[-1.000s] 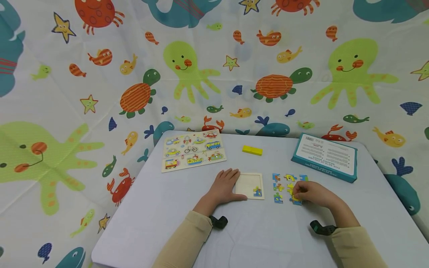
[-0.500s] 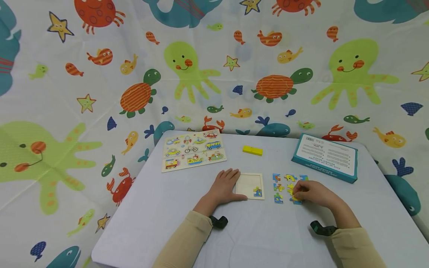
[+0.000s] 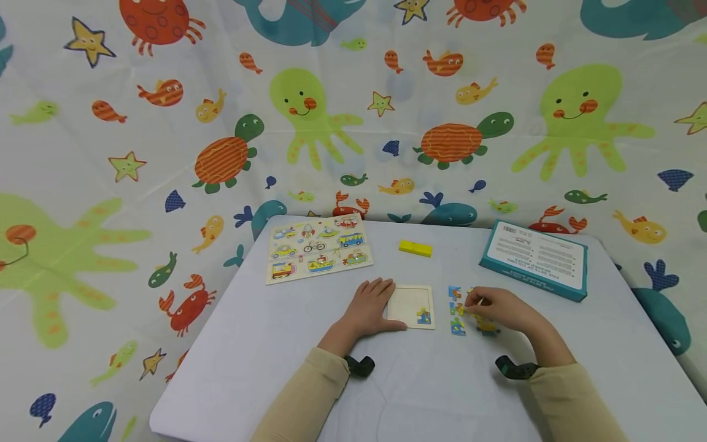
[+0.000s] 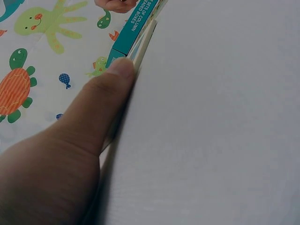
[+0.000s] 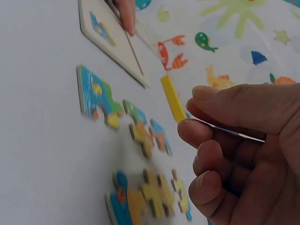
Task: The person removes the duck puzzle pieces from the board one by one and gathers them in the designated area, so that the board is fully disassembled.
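Observation:
My left hand [image 3: 369, 309] rests on the left side of a square wooden puzzle tray [image 3: 409, 294], fingers extended and thumb along the near edge. In the left wrist view the thumb [image 4: 96, 105] lies against the tray's edge [image 4: 146, 40]. One jigsaw piece [image 3: 423, 316] sits in the tray's lower right corner. My right hand [image 3: 505, 309] hovers over loose jigsaw pieces [image 3: 458, 326], hiding some. The right wrist view shows that hand [image 5: 239, 145] with curled fingers, thumb close to the forefinger, no piece visible between them. Colourful pieces [image 5: 96, 93] lie below it.
A vehicle picture board [image 3: 317, 248] lies at the back left. At the back middle is a yellow block [image 3: 416, 248], and a teal box [image 3: 534, 259] lies at the back right. A sea-animal print curtain [image 3: 342, 123] hangs behind the white table [image 3: 248, 350].
My right hand has shifted left and slightly up over the loose pieces, away from the right column, uncovering the lower right piece. The left hand stays in place on the tray.

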The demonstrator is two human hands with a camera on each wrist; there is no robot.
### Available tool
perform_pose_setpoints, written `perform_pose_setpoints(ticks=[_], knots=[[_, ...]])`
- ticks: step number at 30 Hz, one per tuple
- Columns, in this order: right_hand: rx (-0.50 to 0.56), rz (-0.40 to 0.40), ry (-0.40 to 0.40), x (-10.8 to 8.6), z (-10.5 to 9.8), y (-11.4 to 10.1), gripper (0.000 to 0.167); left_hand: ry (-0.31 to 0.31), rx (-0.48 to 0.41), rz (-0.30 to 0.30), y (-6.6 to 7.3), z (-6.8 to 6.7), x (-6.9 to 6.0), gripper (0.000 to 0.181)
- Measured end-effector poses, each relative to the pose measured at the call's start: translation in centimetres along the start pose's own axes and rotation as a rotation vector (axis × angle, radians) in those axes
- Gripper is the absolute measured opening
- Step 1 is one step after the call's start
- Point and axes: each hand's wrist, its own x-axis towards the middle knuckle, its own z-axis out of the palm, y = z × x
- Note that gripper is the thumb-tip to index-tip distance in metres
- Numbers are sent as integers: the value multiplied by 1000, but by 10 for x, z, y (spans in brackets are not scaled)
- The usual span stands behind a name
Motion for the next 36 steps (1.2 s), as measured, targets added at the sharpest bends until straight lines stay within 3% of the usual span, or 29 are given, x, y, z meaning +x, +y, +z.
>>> perform_pose_setpoints(ticks=[11, 22, 28, 36], knots=[[15, -42, -48, 27, 14, -27, 15, 1, -12, 0, 1, -1, -1, 109], [51, -98, -84, 52, 28, -40, 18, -11, -16, -8, 3, -3, -1, 109], [20, -137, -103, 60, 37, -44, 18, -11, -6, -5, 3, -4, -1, 109], [-19, -121, -135, 65, 45, -52, 14, 1, -2, -2, 3, -3, 0, 109]])
